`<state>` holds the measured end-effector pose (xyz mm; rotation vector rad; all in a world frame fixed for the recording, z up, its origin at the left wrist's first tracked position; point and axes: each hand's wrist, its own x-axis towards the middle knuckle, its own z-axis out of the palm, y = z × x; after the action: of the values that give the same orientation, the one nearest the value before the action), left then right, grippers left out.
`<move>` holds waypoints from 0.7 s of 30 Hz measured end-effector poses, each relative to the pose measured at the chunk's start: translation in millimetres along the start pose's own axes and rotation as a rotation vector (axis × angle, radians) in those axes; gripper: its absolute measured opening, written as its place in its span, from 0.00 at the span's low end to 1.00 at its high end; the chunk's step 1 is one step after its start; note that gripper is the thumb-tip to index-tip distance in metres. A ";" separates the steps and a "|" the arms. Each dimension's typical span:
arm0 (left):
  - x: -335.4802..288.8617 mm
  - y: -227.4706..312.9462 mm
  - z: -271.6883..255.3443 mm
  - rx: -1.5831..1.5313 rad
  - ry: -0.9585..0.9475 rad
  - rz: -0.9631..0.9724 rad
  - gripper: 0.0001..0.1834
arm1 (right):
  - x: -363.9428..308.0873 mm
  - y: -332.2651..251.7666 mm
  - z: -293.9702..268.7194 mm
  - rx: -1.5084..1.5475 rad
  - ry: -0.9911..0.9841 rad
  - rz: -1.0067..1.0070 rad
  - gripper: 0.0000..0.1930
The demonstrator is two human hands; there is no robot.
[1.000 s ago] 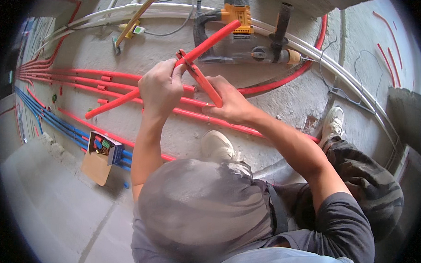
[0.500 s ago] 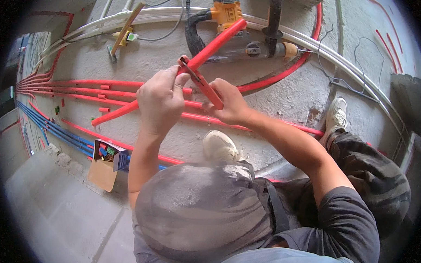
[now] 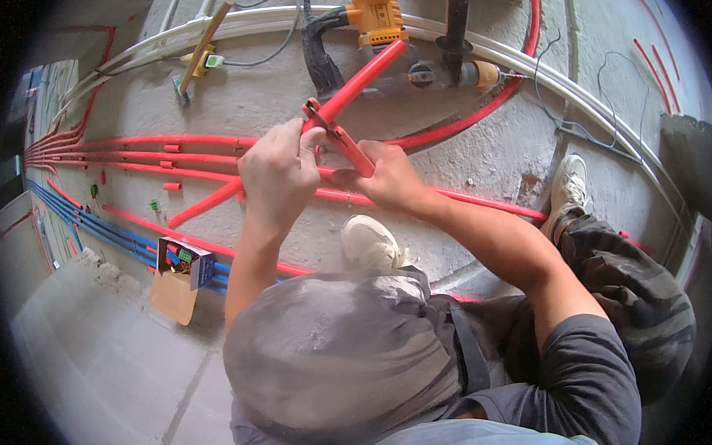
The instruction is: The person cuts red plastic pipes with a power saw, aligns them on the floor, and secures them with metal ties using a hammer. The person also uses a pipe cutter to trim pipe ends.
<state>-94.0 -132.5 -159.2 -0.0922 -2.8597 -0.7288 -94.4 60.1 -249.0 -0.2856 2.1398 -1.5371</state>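
Note:
A straight red plastic pipe (image 3: 365,75) slants up and to the right in front of me. My left hand (image 3: 278,163) is closed around its middle, thumb on top. Just above that thumb, the jaws of a red pipe cutter (image 3: 345,146) sit around the pipe. The cutter's handles are gripped by my right hand (image 3: 392,178), fingers curled round them. The pipe's lower end shows beyond my left wrist. Whether the blade has entered the pipe cannot be made out.
A yellow and black power drill (image 3: 379,21) lies ahead on the concrete floor, beside a hammer (image 3: 201,52). Red pipes (image 3: 131,154) and blue pipes (image 3: 105,226) run across the floor. An open box of small parts (image 3: 183,265) stands at left, near my shoes (image 3: 369,240).
The view has shifted slightly. The pipe and both hands have tilted or dropped a little, and my right fingers wrap more closely round the cutter handles.

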 end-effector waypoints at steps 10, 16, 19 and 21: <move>-57.3 -15.9 44.0 0.256 -0.051 0.150 0.17 | -10.5 51.4 -120.6 -0.573 -1.134 0.558 0.27; -75.1 -12.3 90.7 0.093 -0.194 0.340 0.17 | 22.5 43.9 -100.1 -0.371 -0.747 -0.044 0.29; -78.1 1.4 100.4 0.084 -0.240 0.410 0.16 | 28.5 34.1 -65.2 -0.284 -0.789 -0.035 0.23; -78.2 -0.6 96.6 0.099 -0.302 0.416 0.18 | 23.1 43.3 -55.5 -0.152 -0.748 0.044 0.16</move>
<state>-33.5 -87.8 -258.1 -0.8179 -2.9895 -0.5230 -137.2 111.0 -281.7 -0.7285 1.6375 -1.0103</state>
